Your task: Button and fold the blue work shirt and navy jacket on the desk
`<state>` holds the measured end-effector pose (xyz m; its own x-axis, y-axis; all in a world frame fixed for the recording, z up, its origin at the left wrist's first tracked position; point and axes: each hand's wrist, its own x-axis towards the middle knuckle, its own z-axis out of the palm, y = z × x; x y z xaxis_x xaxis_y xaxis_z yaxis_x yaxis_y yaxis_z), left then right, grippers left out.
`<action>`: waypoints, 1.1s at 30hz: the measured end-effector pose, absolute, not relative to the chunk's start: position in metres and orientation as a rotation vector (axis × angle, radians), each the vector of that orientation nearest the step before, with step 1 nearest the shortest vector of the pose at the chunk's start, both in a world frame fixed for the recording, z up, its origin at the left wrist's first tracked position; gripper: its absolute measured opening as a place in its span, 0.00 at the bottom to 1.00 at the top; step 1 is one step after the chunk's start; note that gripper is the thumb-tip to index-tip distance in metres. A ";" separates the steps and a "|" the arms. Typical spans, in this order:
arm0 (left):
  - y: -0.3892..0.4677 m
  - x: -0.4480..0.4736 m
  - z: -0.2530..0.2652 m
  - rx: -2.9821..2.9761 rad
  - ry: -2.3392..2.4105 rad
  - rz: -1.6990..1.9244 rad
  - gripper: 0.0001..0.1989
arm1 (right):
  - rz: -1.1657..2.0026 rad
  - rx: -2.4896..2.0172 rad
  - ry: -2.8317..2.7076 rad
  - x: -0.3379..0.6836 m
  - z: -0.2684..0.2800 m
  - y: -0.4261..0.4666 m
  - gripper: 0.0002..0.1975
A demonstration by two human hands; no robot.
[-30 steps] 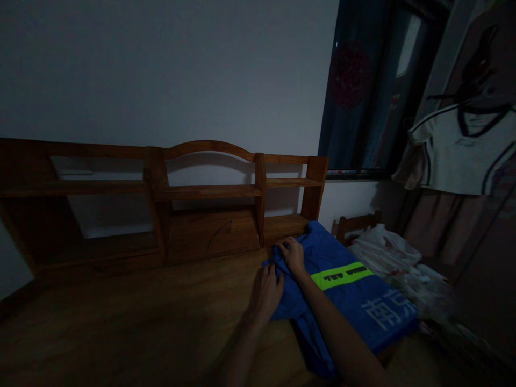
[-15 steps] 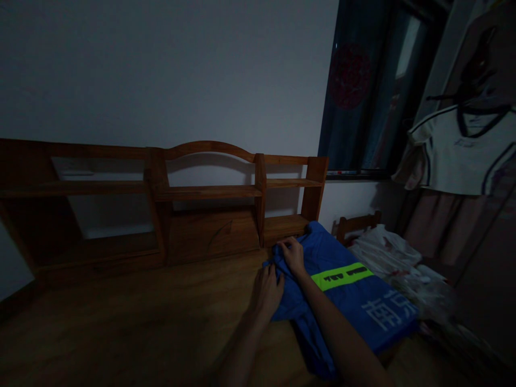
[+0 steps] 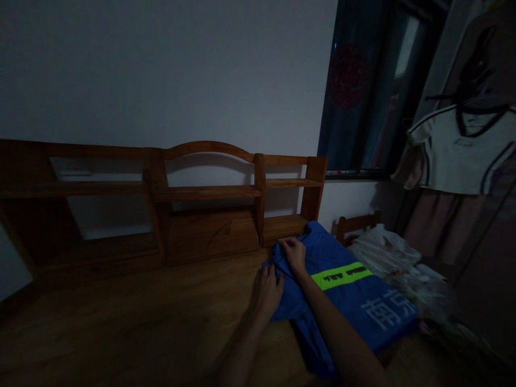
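Note:
A blue shirt [image 3: 342, 301] lies spread over the right part of the wooden table [image 3: 133, 322], with a lime-green band and large white characters on it. Its near left portion is bunched and hangs in folds toward me. My left hand [image 3: 269, 290] grips the shirt's left edge, fingers curled into the cloth; the fingertips are partly hidden. Just beyond it, my right hand [image 3: 294, 254] pinches a gathered fold between thumb and fingers. The right forearm crosses over the shirt.
A wooden shelf unit [image 3: 209, 192] stands along the table's back against the wall. At the right are a chair back [image 3: 358, 223] and white plastic bags [image 3: 387, 247]. A white top [image 3: 459, 150] hangs beside the dark window [image 3: 363, 91].
Almost nothing differs. Both hands keep their hold on the blue shirt in the same place, and the view has shifted very slightly.

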<state>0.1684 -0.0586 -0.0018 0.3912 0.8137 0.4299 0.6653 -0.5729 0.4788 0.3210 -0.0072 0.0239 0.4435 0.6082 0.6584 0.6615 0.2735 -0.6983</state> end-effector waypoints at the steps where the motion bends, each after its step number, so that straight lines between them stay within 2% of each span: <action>1: -0.058 0.169 -0.002 2.420 1.310 0.944 0.21 | -0.028 -1.395 -1.211 0.322 0.023 -0.007 0.15; 8: -0.058 0.168 -0.002 2.427 1.295 0.957 0.21 | 0.109 -1.380 -1.169 0.324 0.021 -0.002 0.19; 14: -0.056 0.169 -0.005 2.441 1.277 0.980 0.22 | 0.064 -1.369 -1.166 0.324 0.024 -0.005 0.21; 20: -0.058 0.168 -0.003 2.432 1.277 0.973 0.20 | -0.094 -1.348 -1.280 0.310 0.034 -0.015 0.14; 25: -0.057 0.169 -0.004 2.442 1.290 0.958 0.20 | -0.323 -1.429 -1.547 0.303 0.032 -0.016 0.17; 33: -0.056 0.171 -0.007 2.415 1.312 0.950 0.21 | -0.304 -1.491 -1.569 0.309 0.026 -0.010 0.10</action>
